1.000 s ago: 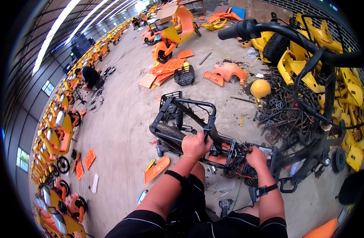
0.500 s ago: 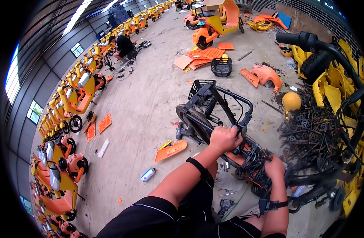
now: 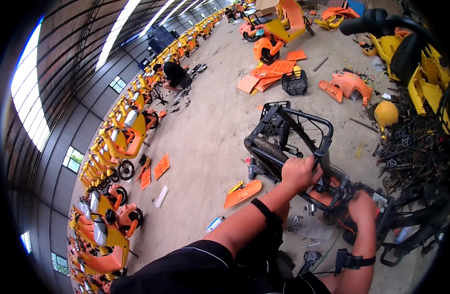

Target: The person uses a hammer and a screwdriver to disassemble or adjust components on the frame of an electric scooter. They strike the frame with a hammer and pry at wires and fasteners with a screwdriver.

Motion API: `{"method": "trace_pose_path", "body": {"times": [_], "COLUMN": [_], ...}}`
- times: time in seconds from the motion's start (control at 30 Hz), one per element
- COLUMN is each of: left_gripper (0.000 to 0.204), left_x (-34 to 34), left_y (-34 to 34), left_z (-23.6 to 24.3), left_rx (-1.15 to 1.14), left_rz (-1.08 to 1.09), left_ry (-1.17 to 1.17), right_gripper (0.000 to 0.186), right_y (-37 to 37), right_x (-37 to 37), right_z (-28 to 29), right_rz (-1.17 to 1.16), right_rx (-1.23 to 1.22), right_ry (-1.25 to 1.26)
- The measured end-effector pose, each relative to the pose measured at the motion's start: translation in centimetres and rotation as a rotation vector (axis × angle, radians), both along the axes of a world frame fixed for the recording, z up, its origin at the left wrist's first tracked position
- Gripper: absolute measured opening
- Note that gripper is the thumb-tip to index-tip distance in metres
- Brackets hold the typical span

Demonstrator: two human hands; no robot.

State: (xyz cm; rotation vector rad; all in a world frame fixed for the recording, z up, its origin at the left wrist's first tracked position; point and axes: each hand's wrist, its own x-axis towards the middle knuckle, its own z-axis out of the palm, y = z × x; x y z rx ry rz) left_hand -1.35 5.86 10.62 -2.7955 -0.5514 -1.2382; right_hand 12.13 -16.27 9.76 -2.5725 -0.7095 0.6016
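A stripped black scooter frame (image 3: 317, 139) leans in front of me, its rear wheel (image 3: 268, 151) still in place. My left hand (image 3: 299, 174) is closed around a bar of the frame, below its upper rear loop. Lower and to the right, my right hand (image 3: 363, 208) is curled over the frame's low middle part; its fingertips are partly hidden. Orange panels (image 3: 323, 197) show inside the low section. The handlebar (image 3: 364, 23) with its black grip rises at the upper right. A power drill (image 3: 309, 259) lies on the floor near my legs.
Beyond the frame lie orange panels (image 3: 269, 71), a black basket (image 3: 294, 82) and an orange fender (image 3: 351, 84). A heap of dark metal parts (image 3: 413, 159) and a yellow helmet-like dome (image 3: 386, 113) are at right. Scooters (image 3: 129, 130) line the left; a person (image 3: 173, 76) crouches near them.
My view has swung left and up, so the floor and scooters sit further right and lower in the picture. Both hands remain on the frame.
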Motion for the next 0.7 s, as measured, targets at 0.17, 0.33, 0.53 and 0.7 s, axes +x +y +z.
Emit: {"method": "trace_pose_path", "body": {"times": [0.17,0.33,0.53,0.7], "left_gripper": [0.025,0.028,0.037,0.043], "left_x": [0.0,-1.0,-0.5,1.0], "left_y": [0.4,0.1,1.0,3.7], "left_z": [0.5,0.6,2.9,4.2], "left_rx": [-0.031,-0.096,-0.51,-0.769], "left_rz": [-0.019,-0.051,0.019,-0.096], "left_ry": [0.009,0.035,0.591,1.006], "right_gripper": [0.026,0.027,0.028,0.027], "right_y": [0.4,0.9,1.1,1.3], "right_x": [-0.9,-2.8,-4.1,-5.2], "right_z": [0.6,1.5,1.9,0.9], "right_rz": [-0.063,-0.108,-0.125,-0.134], "right_rx": [0.052,0.064,0.025,-0.014], "right_ry": [-0.093,-0.201,-0.257,-0.267]}}
